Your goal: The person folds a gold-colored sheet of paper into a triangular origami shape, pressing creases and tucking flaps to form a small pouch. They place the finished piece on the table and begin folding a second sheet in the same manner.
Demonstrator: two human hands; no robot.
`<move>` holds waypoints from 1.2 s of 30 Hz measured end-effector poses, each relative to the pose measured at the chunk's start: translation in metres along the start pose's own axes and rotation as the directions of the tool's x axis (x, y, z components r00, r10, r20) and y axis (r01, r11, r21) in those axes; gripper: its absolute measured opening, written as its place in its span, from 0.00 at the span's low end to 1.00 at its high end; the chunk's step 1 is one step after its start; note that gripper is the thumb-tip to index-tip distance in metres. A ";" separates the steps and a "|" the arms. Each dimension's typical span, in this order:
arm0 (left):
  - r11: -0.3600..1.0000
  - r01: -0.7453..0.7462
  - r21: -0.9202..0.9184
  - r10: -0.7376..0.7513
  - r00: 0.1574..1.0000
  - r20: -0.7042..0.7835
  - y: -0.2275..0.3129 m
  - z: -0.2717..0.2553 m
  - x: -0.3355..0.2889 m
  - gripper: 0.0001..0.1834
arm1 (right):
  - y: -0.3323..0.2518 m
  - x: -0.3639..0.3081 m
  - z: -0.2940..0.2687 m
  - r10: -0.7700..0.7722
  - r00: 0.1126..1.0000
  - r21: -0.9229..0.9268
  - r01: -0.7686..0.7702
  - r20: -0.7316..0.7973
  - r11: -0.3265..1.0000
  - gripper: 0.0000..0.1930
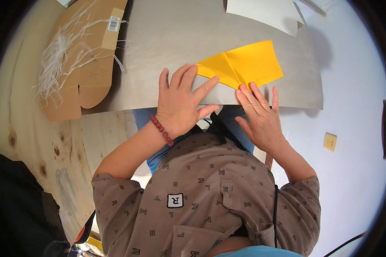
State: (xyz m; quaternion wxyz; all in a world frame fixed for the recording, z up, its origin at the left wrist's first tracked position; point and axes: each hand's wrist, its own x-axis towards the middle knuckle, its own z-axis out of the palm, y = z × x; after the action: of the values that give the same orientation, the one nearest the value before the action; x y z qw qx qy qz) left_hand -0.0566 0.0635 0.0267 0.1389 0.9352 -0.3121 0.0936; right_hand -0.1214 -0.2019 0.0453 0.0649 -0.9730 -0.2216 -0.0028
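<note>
A yellow sheet of paper [255, 64], folded and creased, lies on the grey tabletop [158, 43] close to its front edge. My left hand [182, 98], with a dark red bead bracelet at the wrist, has its fingers spread, and its fingertips touch the paper's left end and lower edge. On the lower edge near the middle, the fingertips of my right hand [260, 113] press down, the fingers stretched out and the thumb apart. A crease runs up through the paper between the two hands. Neither hand grips anything.
A brown cardboard piece [96, 81] with a tangle of white strips [58, 60] on it lies at the left. White sheets [266, 13] rest at the far right of the table. A white wall with an outlet [330, 141] stands to the right.
</note>
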 end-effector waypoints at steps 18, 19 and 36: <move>0.998 -0.034 0.053 0.036 0.999 -0.026 -0.048 -0.010 -0.010 0.33 | 0.008 0.052 -0.034 -0.223 0.960 0.218 0.257 -0.170 0.941 0.22; 0.998 -0.035 0.043 0.036 0.999 -0.040 -0.049 -0.009 -0.009 0.33 | 0.007 0.066 -0.032 -0.284 0.944 0.270 0.320 -0.166 0.908 0.20; 1.000 0.019 -0.019 -0.019 1.000 -0.017 -0.050 -0.006 -0.010 0.32 | 0.032 0.069 -0.038 -0.338 0.939 0.227 0.315 0.069 0.922 0.18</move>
State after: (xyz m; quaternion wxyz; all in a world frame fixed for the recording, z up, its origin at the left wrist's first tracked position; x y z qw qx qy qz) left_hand -0.0343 0.1097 0.0195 0.1514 0.9359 -0.3028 0.0974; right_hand -0.0447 -0.2058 0.0811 0.1551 -0.9086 -0.3827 0.0620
